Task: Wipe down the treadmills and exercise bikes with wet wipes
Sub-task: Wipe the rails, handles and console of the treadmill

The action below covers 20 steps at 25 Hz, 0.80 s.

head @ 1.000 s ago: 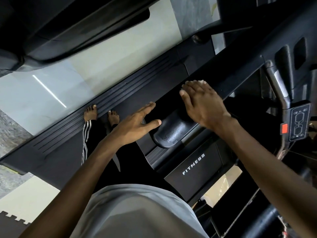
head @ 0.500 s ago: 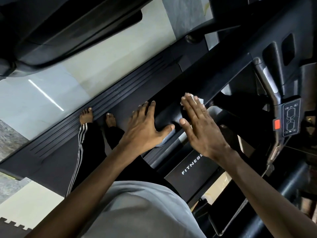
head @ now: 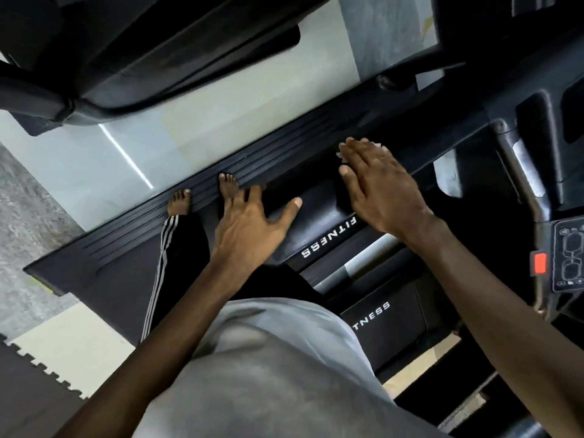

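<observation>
I look down on a black treadmill whose side rail (head: 189,238) runs from lower left to upper right. My right hand (head: 379,181) lies flat with straight fingers on a black bar of the treadmill, pressing a white wet wipe (head: 376,145) that shows only as a sliver past the fingertips. My left hand (head: 249,226) rests with spread fingers on the rounded black handrail (head: 319,216) marked FITNESS. My bare feet (head: 229,186) stand on the ribbed side rail.
A control pad with a red button (head: 540,262) sits at the right edge on a handle. Another dark machine (head: 142,52) fills the upper left. Pale floor tiles (head: 110,159) and a grey interlocking mat (head: 34,390) lie to the left.
My right hand has slid up and to the right along the bar with the wipe. My left hand has shifted slightly along the handrail. The view has tilted.
</observation>
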Motion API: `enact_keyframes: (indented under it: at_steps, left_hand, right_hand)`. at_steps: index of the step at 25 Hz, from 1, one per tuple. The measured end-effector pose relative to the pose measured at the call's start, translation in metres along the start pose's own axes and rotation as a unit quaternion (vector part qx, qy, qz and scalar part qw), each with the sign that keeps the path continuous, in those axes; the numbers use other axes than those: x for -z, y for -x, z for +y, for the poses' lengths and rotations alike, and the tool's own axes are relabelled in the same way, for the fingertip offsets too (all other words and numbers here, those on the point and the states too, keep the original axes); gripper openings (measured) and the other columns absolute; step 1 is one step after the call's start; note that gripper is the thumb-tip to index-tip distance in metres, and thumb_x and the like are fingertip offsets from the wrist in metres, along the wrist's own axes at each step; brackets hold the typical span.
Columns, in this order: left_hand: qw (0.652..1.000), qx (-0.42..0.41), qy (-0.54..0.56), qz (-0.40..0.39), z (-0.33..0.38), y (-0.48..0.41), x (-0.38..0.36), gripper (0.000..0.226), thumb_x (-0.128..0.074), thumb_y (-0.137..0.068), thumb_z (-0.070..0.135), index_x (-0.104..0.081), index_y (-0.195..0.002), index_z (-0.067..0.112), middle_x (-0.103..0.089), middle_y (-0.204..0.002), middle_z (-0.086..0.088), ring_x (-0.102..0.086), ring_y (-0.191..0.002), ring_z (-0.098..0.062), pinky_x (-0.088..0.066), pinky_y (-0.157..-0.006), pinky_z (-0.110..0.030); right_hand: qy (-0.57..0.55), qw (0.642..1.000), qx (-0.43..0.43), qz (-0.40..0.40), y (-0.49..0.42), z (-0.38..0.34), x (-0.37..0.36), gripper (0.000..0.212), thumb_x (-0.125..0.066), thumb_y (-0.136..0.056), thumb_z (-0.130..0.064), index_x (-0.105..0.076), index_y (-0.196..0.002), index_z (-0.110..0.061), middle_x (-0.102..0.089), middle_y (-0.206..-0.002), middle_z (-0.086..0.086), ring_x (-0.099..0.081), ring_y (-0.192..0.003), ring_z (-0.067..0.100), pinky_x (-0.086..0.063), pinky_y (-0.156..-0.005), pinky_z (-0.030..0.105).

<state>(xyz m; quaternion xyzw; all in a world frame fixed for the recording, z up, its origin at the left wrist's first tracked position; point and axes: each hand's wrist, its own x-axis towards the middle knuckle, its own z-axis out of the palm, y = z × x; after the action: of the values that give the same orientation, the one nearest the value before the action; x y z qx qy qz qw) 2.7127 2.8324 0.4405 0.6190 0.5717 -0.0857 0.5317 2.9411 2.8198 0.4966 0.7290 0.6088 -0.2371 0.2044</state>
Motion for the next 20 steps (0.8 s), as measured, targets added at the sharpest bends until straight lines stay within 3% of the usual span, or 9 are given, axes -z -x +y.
enact_keyframes:
  at_steps: [5, 9, 12, 15, 20]
  left_hand:
    - [0.999, 0.007, -0.026, 0.027, 0.003, -0.001, -0.005, 0.071, -0.040, -0.085, 0.079, -0.055, -0.135, 0.031, -0.055, -0.141, -0.004, -0.045, -0.131, -0.029, -0.032, -0.107, -0.037]
    - [0.999, -0.003, 0.001, 0.034, 0.006, -0.001, -0.005, 0.070, -0.043, -0.087, 0.077, -0.055, -0.137, 0.030, -0.051, -0.145, -0.003, -0.044, -0.136, -0.028, -0.034, -0.111, -0.038]
    - [0.999, -0.010, -0.008, 0.040, 0.007, -0.002, -0.005, 0.063, -0.051, -0.091, 0.068, -0.055, -0.138, 0.027, -0.045, -0.152, -0.003, -0.042, -0.138, -0.028, -0.032, -0.111, -0.035]
    - [0.999, -0.009, -0.019, 0.025, 0.002, -0.006, -0.006, 0.072, -0.045, -0.087, 0.077, -0.054, -0.138, 0.027, -0.048, -0.149, -0.005, -0.047, -0.131, -0.031, -0.037, -0.107, -0.039]
    - [0.998, -0.035, -0.053, 0.007, 0.000, -0.006, -0.003, 0.088, -0.030, -0.080, 0.086, -0.049, -0.142, 0.026, -0.053, -0.141, -0.006, -0.048, -0.130, -0.031, -0.040, -0.106, -0.042]
  right_hand:
    - [0.042, 0.989, 0.133, -0.050, -0.011, -0.012, -0.005, 0.065, -0.015, -0.099, -0.045, -0.047, -0.148, -0.016, -0.045, -0.154, 0.004, -0.037, -0.145, 0.021, -0.015, -0.124, 0.036]
    - [0.068, 0.993, 0.064, -0.068, -0.040, 0.007, 0.007, 0.057, -0.020, -0.103, -0.040, -0.052, -0.144, -0.016, -0.050, -0.151, 0.004, -0.041, -0.142, 0.020, -0.017, -0.123, 0.040]
    - [0.036, 0.982, 0.114, -0.146, -0.049, -0.018, 0.007, 0.050, -0.025, -0.108, -0.035, -0.051, -0.144, -0.012, -0.048, -0.152, 0.007, -0.041, -0.142, 0.021, -0.016, -0.123, 0.039]
    - [0.028, 0.966, 0.162, -0.197, -0.059, -0.037, 0.002, 0.049, -0.024, -0.108, -0.035, -0.049, -0.145, -0.016, -0.045, -0.155, 0.003, -0.039, -0.144, 0.019, -0.015, -0.123, 0.040]
    - [0.051, 0.970, 0.089, -0.222, -0.080, -0.029, 0.009, 0.051, -0.023, -0.107, -0.036, -0.052, -0.143, -0.017, -0.046, -0.154, 0.004, -0.041, -0.142, 0.021, -0.015, -0.124, 0.039]
